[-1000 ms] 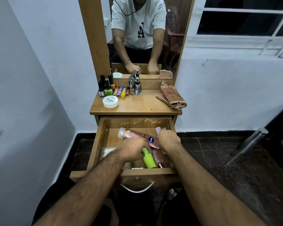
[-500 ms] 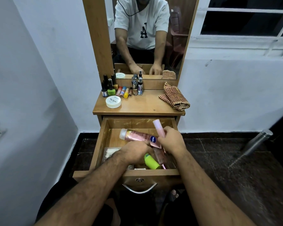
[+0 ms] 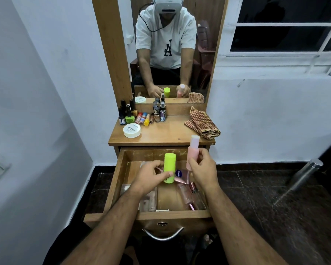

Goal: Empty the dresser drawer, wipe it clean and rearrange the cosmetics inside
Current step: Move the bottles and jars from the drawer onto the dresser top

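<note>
The wooden dresser drawer (image 3: 115, 180) stands pulled open below the dresser top (image 3: 166, 133). Above it my left hand (image 3: 151, 175) grips a lime green tube (image 3: 169, 165), held upright. My right hand (image 3: 202, 169) holds a pale pink bottle (image 3: 193, 150) upright near the drawer's back right corner. Inside the drawer lie a rose-gold tube with a blue logo (image 3: 181, 175), a clear pink bottle (image 3: 187, 196) and clear sachets (image 3: 148, 201) at the left.
On the dresser top sit nail polish bottles (image 3: 126, 113), small tubes (image 3: 143, 118), spray bottles (image 3: 160, 111), a white round jar (image 3: 132, 130) and a folded checked cloth (image 3: 203, 124). A mirror (image 3: 170, 48) rises behind. A steel bottle (image 3: 306, 174) lies on the dark floor at right.
My left hand has lifted the green tube out of the drawer and stood it upright. My right hand has raised the pink bottle higher. The rose-gold tube now lies lower in the drawer.
</note>
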Demonstrator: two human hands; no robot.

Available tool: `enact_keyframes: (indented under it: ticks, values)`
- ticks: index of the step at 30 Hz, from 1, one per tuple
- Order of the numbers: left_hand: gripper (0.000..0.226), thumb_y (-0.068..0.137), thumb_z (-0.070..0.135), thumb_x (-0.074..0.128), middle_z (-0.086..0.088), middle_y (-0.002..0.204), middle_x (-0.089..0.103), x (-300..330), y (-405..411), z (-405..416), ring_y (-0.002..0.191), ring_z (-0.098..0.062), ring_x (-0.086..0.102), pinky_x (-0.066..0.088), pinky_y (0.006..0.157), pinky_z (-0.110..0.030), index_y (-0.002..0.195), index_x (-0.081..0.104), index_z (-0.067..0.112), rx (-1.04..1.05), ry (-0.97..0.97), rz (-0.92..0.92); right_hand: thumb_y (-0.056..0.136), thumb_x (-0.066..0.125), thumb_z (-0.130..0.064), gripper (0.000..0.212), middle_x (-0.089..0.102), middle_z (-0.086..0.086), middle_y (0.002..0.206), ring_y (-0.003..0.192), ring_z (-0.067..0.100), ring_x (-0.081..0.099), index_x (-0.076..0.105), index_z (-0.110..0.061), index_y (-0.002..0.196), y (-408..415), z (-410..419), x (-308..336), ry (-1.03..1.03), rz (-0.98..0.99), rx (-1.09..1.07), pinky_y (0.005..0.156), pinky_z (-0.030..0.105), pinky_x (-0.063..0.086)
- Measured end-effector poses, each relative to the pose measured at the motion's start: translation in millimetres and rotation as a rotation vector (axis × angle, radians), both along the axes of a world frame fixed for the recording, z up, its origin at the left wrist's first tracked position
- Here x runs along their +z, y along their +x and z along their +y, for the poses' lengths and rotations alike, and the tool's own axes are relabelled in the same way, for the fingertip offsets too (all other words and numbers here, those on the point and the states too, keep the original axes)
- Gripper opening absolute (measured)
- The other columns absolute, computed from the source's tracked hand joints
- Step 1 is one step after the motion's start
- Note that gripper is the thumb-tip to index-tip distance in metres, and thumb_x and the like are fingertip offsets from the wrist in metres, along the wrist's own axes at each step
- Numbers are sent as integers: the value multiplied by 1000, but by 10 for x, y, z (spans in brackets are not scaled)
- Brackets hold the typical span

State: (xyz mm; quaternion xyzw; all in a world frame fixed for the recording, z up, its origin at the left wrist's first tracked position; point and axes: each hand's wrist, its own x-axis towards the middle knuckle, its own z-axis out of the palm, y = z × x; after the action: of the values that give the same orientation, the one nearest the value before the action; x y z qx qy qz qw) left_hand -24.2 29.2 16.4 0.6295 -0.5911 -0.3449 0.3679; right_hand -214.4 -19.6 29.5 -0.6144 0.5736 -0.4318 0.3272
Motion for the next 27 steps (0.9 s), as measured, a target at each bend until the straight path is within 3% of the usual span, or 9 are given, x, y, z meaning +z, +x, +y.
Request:
enact_keyframes:
  ticks: [3,6,12,15,17,22,27]
  values:
    - [30,80,33,79,-10,97,75,32,63,-2,98,-34,68,55,90,-49,105,72,17,78,9,247,91,64,-19,19,61,-6,95,89,10,61,52,-24,105,6,-2,-18,32,-30,38,67,24,52]
    - [22,85,17,77,-14,100,74,43,79,-2,101,-36,67,54,93,-50,106,72,10,126,4,309,90,64,-16,23,60,-6,99,88,6,59,52,-24,107,20,12,-10,28,-43,64,68,21,50]
    - [27,79,23,82,-12,94,72,71,50,-37,84,-20,66,57,81,-42,103,70,21,237,-81,222,87,66,-14,27,62,-7,101,94,9,61,54,-25,109,28,29,16,29,-74,78,75,30,57]
    - [35,76,29,84,-1,89,71,117,53,-74,84,-23,69,59,78,-44,106,66,31,312,-159,191,85,68,-11,32,63,-9,101,93,5,61,58,-22,113,58,48,47,-1,-103,79,73,20,52]
    - [39,76,30,84,2,88,69,188,69,-122,83,-17,66,58,78,-39,111,68,26,347,-215,158,83,71,-10,34,64,-8,102,92,3,61,60,-19,114,81,34,60,-30,-124,75,72,16,50]
    - [44,77,32,83,1,90,69,479,158,-429,82,-12,61,53,74,-29,116,70,16,343,-340,96,85,74,-14,29,68,-15,93,87,3,66,60,-32,103,187,-72,136,-108,-191,72,74,23,56]
    - [50,81,38,79,2,108,70,674,249,-840,92,-12,63,55,84,-36,125,67,17,342,-363,3,86,72,-14,27,65,-18,88,76,0,61,59,-28,105,328,-369,452,-250,-102,84,65,16,50]
